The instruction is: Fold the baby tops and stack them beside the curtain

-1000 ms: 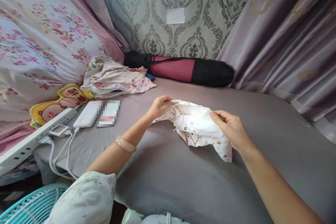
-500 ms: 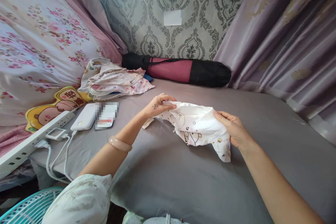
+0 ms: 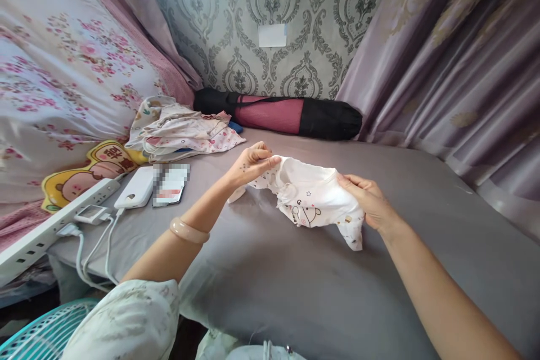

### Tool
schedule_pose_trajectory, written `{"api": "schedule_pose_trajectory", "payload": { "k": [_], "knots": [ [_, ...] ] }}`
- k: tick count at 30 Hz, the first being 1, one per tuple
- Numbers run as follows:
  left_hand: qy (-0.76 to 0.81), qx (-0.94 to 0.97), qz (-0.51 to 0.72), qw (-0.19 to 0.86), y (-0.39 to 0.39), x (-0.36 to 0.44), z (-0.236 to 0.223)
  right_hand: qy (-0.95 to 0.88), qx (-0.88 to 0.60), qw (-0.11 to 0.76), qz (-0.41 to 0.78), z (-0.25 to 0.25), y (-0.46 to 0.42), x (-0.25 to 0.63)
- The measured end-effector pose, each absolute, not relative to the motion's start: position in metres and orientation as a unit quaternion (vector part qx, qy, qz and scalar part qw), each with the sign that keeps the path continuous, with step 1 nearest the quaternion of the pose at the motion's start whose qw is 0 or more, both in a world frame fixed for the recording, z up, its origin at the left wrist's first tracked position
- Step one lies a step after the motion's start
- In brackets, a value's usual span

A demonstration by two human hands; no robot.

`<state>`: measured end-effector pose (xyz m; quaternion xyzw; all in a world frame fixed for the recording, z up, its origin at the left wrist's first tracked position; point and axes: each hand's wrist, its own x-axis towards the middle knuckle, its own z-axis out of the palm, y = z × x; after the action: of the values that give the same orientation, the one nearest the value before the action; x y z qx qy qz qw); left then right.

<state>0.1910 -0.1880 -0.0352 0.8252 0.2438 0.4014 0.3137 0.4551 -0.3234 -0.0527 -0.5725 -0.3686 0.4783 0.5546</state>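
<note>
Between my hands a small white baby top (image 3: 310, 194) hangs over the bed, printed with a cartoon bear face, a star and tiny motifs. My left hand (image 3: 254, 164) pinches it at one shoulder, thumb on top. Its other shoulder is gripped by my right hand (image 3: 366, 197), thumb pressed on the cloth near the neckline. The neck opening faces up between them. One sleeve droops below my right hand, and the other sticks out beneath my left wrist. A knotted tie shows on the front near the left side.
A pile of folded clothes (image 3: 181, 129) lies at the back left, beside a long black and pink bag (image 3: 270, 115) along the wall. On the left are a white power bank (image 3: 135, 188), a phone (image 3: 171, 184), a power strip (image 3: 63, 219) with cables and a yellow cushion (image 3: 80, 177). A turquoise fan (image 3: 50, 329) stands below.
My left hand has shifted its hold at the shoulder, and the top is lifted slightly and spread wider, with its front print and left sleeve showing more. The view has turned slightly right.
</note>
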Motion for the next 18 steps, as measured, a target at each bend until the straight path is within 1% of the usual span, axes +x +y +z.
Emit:
{"api": "schedule_pose_trajectory", "payload": {
  "k": [2, 6, 8, 12, 14, 18],
  "knots": [
    [0.241, 0.828, 0.394, 0.319, -0.193, 0.191, -0.028, -0.387, -0.57, 0.551, 0.47, -0.048, -0.326, 0.455],
    [0.244, 0.823, 0.337, 0.386, -0.196, 0.191, -0.025, -0.42, -0.576, 0.536, 0.452, -0.042, -0.329, 0.456],
    [0.246, 0.817, 0.328, 0.407, -0.195, 0.191, -0.027, -0.439, -0.582, 0.523, 0.442, -0.039, -0.33, 0.457],
    [0.273, 0.81, 0.343, 0.39, -0.193, 0.193, -0.024, -0.478, -0.597, 0.471, 0.439, -0.031, -0.331, 0.463],
    [0.281, 0.813, 0.332, 0.387, -0.193, 0.191, -0.015, -0.491, -0.605, 0.44, 0.446, -0.022, -0.332, 0.467],
    [0.284, 0.819, 0.255, 0.428, -0.196, 0.185, 0.016, -0.517, -0.608, 0.413, 0.439, 0.002, -0.337, 0.477]
  ]
}}
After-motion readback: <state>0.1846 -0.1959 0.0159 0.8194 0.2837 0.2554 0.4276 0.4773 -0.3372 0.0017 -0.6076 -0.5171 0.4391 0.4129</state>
